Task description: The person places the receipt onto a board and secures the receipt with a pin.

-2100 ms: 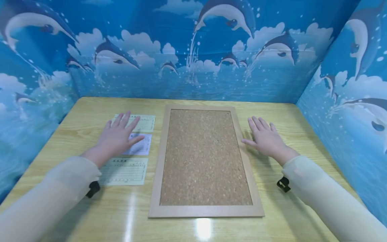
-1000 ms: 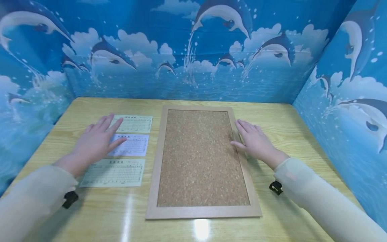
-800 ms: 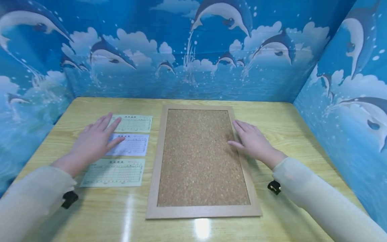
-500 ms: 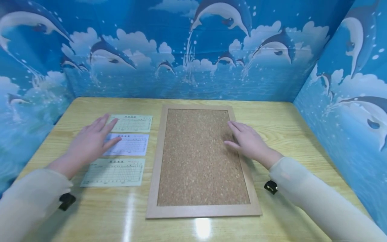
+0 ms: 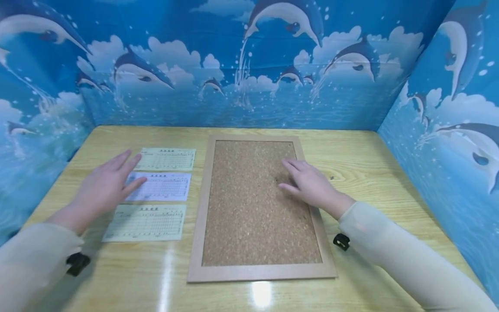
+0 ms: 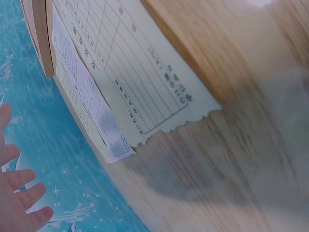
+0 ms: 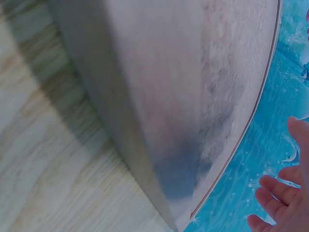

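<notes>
A framed cork board (image 5: 257,234) lies flat in the middle of the table. My right hand (image 5: 309,184) hovers over its right side with fingers extended and nothing held. To the left of the board, three printed paper forms are laid in a column: a green one (image 5: 167,160) at the back, a pale purple one (image 5: 163,188) in the middle, and another green one (image 5: 148,223) in front. My left hand (image 5: 103,186) is spread beside their left edges, fingertips close to the back two forms. In the left wrist view, the front form (image 6: 154,96) shows a ragged torn edge.
The wood-grain table (image 5: 370,173) is enclosed by blue dolphin-print cloth (image 5: 241,99) at the back and sides. A black wrist device (image 5: 78,263) hangs under the left sleeve, and another black one (image 5: 341,242) under the right. A tiny dark speck (image 5: 332,177) lies right of the board.
My left hand has shifted left, off most of the forms, uncovering more of them. My right hand has moved left from beside the board to above its cork surface. Board and papers stay put.
</notes>
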`<state>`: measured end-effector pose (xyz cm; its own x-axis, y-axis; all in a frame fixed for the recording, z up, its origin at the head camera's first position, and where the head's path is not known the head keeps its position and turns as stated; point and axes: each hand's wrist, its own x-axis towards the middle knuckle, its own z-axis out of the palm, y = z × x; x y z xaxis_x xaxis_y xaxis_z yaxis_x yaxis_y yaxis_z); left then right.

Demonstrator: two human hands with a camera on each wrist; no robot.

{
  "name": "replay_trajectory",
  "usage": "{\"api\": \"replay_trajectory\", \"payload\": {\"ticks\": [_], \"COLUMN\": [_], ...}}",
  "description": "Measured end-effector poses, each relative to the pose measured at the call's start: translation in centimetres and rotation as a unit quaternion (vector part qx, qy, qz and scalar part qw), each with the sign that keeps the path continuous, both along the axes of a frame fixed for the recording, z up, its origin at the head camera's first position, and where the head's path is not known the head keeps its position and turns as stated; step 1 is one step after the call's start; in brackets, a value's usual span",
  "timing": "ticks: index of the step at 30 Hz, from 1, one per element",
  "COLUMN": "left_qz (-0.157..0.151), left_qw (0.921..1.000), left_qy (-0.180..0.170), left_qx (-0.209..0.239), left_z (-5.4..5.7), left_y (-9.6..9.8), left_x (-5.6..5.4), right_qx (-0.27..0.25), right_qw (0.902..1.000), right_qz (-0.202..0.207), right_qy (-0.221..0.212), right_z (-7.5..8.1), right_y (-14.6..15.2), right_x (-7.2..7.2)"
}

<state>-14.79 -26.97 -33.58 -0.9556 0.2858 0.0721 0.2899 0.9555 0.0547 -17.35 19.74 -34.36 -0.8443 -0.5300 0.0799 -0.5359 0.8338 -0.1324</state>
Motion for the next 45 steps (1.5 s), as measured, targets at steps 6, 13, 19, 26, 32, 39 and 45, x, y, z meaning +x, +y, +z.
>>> {"api": "replay_trajectory", "payload": {"ticks": [6, 13, 19, 26, 32, 39, 45], "left_qz": [0.002, 0.015, 0.019, 0.022, 0.034, 0.04, 0.047], "left_qw": [1.0, 0.9998, 0.9998, 0.9997, 0.9992, 0.9987, 0.9984], "left_qy": [0.0, -0.01, -0.002, -0.005, -0.022, -0.032, -0.029], "left_qx": [0.002, 0.004, 0.002, 0.003, -0.001, -0.007, -0.011], "left_z": [0.1, 0.0, -0.2, -0.5, -0.7, -0.8, -1.0], "left_y": [-0.4, -0.8, -1.4, -2.3, -2.8, -3.1, -3.3], "left_x": [0.3, 0.8, 1.1, 1.6, 1.8, 1.8, 2.1], "right_qx": [-0.013, -0.013, -0.009, -0.005, 0.003, 0.011, 0.025], "right_qw": [0.9998, 0.9997, 0.9995, 0.999, 0.9984, 0.9977, 0.9965], "right_qz": [0.013, 0.021, 0.031, 0.045, 0.056, 0.067, 0.078], "right_qy": [0.001, -0.003, -0.003, 0.003, 0.004, -0.005, -0.017], "right_z": [0.0, -0.2, -0.4, -0.5, -0.5, -0.6, -0.8], "right_y": [-0.7, -1.2, -1.8, -2.8, -3.6, -4.6, -5.5], "right_x": [0.2, 0.4, 0.5, 0.6, 0.7, 0.7, 0.9]}}
